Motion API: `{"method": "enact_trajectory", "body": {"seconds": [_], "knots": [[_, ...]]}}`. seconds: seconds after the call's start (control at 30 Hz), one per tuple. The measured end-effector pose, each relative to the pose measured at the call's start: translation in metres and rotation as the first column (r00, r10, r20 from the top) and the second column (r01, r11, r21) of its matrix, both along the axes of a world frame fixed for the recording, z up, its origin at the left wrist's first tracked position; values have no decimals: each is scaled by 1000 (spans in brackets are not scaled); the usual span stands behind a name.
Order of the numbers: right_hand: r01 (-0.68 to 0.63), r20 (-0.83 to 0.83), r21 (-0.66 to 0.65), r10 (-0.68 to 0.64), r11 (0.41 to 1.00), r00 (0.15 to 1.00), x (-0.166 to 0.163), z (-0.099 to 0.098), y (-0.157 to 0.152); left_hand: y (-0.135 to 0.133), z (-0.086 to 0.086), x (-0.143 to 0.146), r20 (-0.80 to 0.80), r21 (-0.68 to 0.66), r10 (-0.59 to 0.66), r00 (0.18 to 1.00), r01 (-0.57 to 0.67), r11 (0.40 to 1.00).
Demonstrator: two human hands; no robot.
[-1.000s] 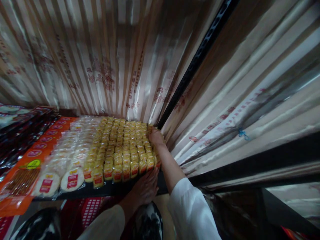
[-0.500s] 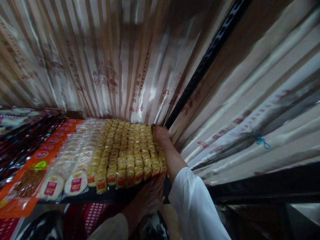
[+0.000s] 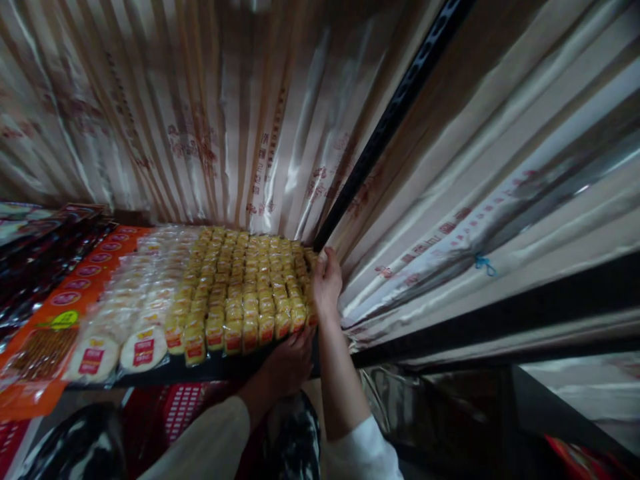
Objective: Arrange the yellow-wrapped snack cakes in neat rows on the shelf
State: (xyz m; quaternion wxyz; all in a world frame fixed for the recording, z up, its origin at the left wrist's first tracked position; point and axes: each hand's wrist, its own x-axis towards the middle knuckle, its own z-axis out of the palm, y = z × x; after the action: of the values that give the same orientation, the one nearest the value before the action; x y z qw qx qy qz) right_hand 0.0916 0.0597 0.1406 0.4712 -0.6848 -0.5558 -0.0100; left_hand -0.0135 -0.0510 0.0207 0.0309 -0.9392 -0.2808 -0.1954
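In the head view, a person's right hand (image 3: 328, 283) was at the right end of close-set rows of yellow packets (image 3: 250, 293), which stood on a dark shelf (image 3: 240, 365), while the left hand (image 3: 287, 363) reached in low at their front right corner. From where I stood, I could not tell whether the fingers of either hand were apart, together or clamped on a packet (the light was dim). Round white packs (image 3: 144, 350) lay in rows to the left, beside an orange pack (image 3: 83, 280); pleated, printed sheeting (image 3: 210, 120) hung behind.
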Motion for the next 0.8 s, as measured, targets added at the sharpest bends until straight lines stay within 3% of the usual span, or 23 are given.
{"method": "enact_trajectory", "body": {"seconds": [0.1, 0.2, 0.27, 0.4, 0.6, 0.8], "knots": [[49, -121, 88, -38, 995, 992, -4, -25, -72, 2, 0, -2, 70, 22, -43, 997, 42, 999], [53, -180, -26, -57, 998, 982, -10, -54, -129, 1, -4, -4, 111, 27, -80, 991, 77, 997], [42, -220, -111, -66, 993, 973, -11, -72, -150, 0, -8, -5, 119, 10, -62, 991, 61, 998], [10, -258, -175, -56, 985, 965, -5, -91, -148, -2, -11, -5, 101, 36, -34, 994, 31, 999], [-16, -336, -143, -34, 990, 941, 1, -86, -119, -1, -4, -6, 94, 132, -66, 993, 53, 990], [-60, -354, -115, 16, 992, 935, 0, -90, -115, -1, 3, -7, 126, 172, -80, 989, 58, 983]]}}
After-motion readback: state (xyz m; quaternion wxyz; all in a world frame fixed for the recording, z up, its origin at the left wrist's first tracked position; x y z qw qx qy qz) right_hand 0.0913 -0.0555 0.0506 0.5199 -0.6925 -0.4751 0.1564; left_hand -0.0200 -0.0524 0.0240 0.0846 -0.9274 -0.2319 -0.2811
